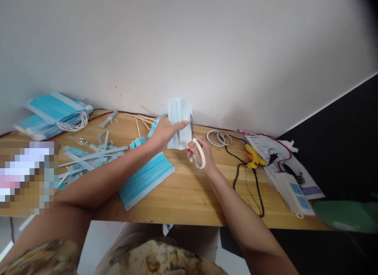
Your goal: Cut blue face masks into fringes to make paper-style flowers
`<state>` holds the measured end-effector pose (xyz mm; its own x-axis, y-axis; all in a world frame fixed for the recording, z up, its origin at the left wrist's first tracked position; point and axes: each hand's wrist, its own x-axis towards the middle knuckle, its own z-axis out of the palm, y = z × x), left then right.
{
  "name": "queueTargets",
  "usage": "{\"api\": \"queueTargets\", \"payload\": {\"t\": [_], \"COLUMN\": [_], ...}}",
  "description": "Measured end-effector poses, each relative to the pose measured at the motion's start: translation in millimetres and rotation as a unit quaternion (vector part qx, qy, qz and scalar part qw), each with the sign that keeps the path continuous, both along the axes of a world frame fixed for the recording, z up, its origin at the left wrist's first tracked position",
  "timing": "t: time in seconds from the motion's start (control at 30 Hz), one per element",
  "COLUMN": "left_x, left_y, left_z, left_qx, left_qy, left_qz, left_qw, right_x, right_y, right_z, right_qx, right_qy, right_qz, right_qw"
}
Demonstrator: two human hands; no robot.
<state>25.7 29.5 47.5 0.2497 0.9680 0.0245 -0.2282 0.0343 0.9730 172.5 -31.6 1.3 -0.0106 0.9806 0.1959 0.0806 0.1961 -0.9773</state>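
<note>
My left hand [165, 132] is closed on a pale blue face mask [178, 119], held upright above the wooden table [189, 196]. My right hand [200, 151] grips white-handled scissors [197, 149]. Their blades point up along the mask's right edge. A stack of blue masks [146, 178] lies flat on the table below my left forearm.
A pile of blue masks [54, 113] with white ear loops sits at the far left. Cut strips [88, 157] litter the left side. Thin wooden sticks [141, 121] lie by the wall. White loops [219, 138], a yellow glue gun [254, 157], black cable and a power strip [293, 194] are at right.
</note>
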Motion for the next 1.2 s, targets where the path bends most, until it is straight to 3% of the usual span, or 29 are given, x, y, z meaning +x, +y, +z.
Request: {"api": "queueTargets", "payload": {"t": [0.83, 1.07, 1.2], "left_x": [0.8, -5.1, -5.6], "left_y": [1.5, 11.9, 12.7], "left_z": [0.8, 2.6, 0.1], "left_qx": [-0.006, 0.041, 0.051], "left_qy": [-0.003, 0.029, 0.029], "left_qz": [0.009, 0.053, 0.044], "left_qw": [1.000, 0.997, 0.997], "right_x": [-4.5, -1.0, 3.1], "right_y": [0.6, -0.5, -0.2], "right_z": [-1.4, 7.5, 8.5], "right_qx": [-0.017, -0.018, 0.001], "right_qy": [0.030, -0.035, -0.061], "right_qz": [-0.013, 0.010, 0.025], "right_qw": [0.999, 0.999, 0.998]}}
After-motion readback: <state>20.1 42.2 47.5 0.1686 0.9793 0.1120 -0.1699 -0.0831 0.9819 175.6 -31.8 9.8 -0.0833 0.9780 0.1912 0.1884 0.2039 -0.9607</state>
